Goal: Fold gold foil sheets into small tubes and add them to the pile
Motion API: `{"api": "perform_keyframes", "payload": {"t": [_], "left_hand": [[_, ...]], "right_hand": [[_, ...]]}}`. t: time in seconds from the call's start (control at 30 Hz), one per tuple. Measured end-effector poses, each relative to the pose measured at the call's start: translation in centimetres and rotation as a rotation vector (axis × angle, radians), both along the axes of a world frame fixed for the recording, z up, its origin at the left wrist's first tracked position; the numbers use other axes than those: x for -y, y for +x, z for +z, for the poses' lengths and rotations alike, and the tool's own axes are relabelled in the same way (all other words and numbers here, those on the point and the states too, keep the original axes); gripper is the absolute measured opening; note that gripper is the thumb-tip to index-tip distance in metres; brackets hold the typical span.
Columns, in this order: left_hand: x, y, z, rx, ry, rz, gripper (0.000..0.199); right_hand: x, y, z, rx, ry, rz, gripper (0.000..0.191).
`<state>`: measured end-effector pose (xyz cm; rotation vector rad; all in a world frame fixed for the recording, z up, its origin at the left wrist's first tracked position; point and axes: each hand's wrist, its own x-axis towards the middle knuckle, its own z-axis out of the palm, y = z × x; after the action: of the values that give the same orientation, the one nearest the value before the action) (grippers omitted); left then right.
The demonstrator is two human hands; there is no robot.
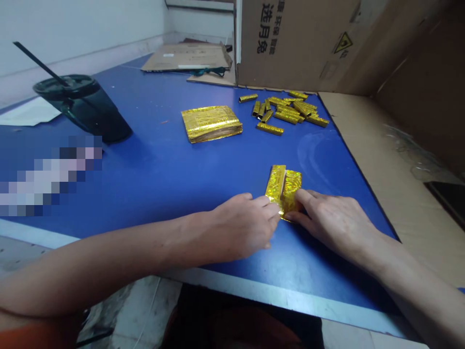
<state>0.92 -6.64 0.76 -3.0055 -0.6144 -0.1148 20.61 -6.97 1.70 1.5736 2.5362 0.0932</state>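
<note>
A sheet of shiny gold foil paper [292, 186], partly folded, lies near the front of the blue table. Its left part stands as a folded strip, with a narrow gap between it and the right part. My left hand [250, 223] is closed with its fingertips on the sheet's near left edge. On the right side, my right hand [329, 213] pinches the sheet between thumb and fingers. Farther back lies a stack of flat gold foil sheets [211, 123]. To its right is a loose pile of small folded gold bars [288, 110].
A dark lidded tumbler [94, 109] with a straw stands at the left, beside a blurred-out object [47, 179]. A large cardboard box [290, 48] walls the back right. Flat cardboard [185, 57] lies at the back. The table [163, 169] has a pale front edge.
</note>
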Motion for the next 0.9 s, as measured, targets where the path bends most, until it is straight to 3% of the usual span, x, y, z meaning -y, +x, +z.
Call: {"api": "perform_keyframes", "payload": {"t": [0.1,0.2,0.43,0.73,0.9], "left_hand": [[-0.5,-0.1,-0.1,-0.023,0.008,0.011,0.028],[-1.0,-0.2,-0.1,-0.043,0.011,0.046,0.029],[-1.5,-0.3,0.0,-0.052,0.002,0.104,0.03],[-0.9,-0.1,-0.2,-0.024,0.036,0.127,0.033],[-0.9,-0.2,-0.1,-0.035,0.023,0.119,0.035]], "right_hand": [[0.6,-0.5,-0.1,-0.021,0.037,0.16,0.016],[0.9,-0.9,-0.1,-0.056,-0.016,0.285,0.027],[1.6,-1.5,0.2,-0.058,-0.083,0.264,0.029],[2.2,-2.0,0.2,-0.017,0.047,0.334,0.023],[2.8,-1.9,0.3,-0.041,0.028,0.338,0.018]]}}
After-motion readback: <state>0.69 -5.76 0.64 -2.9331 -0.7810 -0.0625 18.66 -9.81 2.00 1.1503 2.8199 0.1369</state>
